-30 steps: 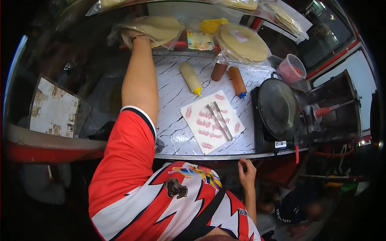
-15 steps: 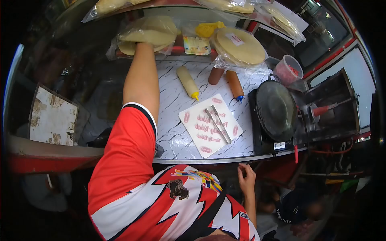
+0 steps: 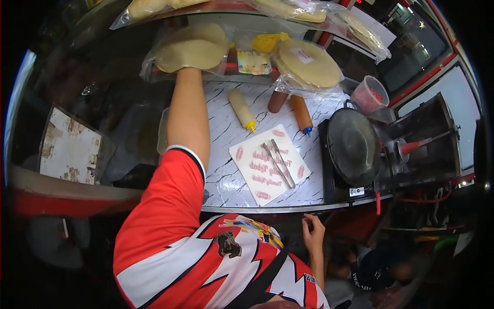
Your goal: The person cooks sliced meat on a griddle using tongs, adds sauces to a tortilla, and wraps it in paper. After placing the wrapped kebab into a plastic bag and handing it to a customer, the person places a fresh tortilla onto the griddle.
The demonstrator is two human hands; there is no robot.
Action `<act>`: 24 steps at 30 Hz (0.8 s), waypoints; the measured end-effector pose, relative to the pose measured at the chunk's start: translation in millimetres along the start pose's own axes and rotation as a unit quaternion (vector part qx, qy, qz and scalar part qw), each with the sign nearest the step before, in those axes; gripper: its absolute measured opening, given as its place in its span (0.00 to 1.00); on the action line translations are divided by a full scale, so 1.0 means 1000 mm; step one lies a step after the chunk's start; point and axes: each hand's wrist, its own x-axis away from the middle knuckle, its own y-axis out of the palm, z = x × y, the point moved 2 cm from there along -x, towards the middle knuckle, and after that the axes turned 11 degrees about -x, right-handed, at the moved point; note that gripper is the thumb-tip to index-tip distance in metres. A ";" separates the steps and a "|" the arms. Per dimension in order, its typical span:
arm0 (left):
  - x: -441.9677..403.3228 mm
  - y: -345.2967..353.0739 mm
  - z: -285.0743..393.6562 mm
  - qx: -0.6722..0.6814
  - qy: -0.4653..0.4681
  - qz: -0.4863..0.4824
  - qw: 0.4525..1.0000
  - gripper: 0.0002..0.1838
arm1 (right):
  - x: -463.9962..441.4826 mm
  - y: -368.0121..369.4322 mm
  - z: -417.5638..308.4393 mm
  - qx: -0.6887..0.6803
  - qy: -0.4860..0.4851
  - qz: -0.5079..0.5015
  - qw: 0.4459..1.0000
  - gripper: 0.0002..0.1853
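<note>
My left arm reaches forward to a clear bag of round flatbreads [image 3: 198, 46] at the back left. My left hand is hidden under or behind the flatbreads, so its fingers do not show. Just below the counter's front edge, my right hand [image 3: 313, 230] hangs empty with loosely bent fingers, a gap between thumb and fingers. Metal tongs [image 3: 279, 165] lie on printed white paper [image 3: 257, 177] on the marbled counter [image 3: 218, 180]. Behind the paper lie a cream bottle with a yellow tip [image 3: 240, 106], a brown bottle [image 3: 277, 101] and an orange bottle with a blue tip [image 3: 301, 110].
A dark round pan [image 3: 353, 147] sits on a stove at the right, near a clear tub with red contents [image 3: 370, 95]. Another bagged flatbread stack [image 3: 309, 64] rests at the back. More bagged bread [image 3: 293, 9] lies above. Another person [image 3: 378, 268] is at the lower right.
The flatbreads at the back left have shifted and now cover my left hand and wrist, part of which showed earlier. My right hand has stayed nearly in place. The view has shifted slightly.
</note>
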 end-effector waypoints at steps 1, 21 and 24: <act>0.007 -0.004 0.001 -0.002 0.006 0.012 1.000 0.33 | -0.001 0.000 0.003 -0.001 -0.001 0.000 1.000 0.10; 0.222 -0.149 0.129 0.562 -0.061 -0.125 0.815 0.31 | -0.022 -0.092 0.043 -0.034 -0.083 -0.041 0.995 0.11; 0.254 -0.145 0.239 0.746 -0.111 -0.264 0.602 0.31 | -0.015 -0.135 0.065 -0.035 -0.114 -0.019 0.993 0.11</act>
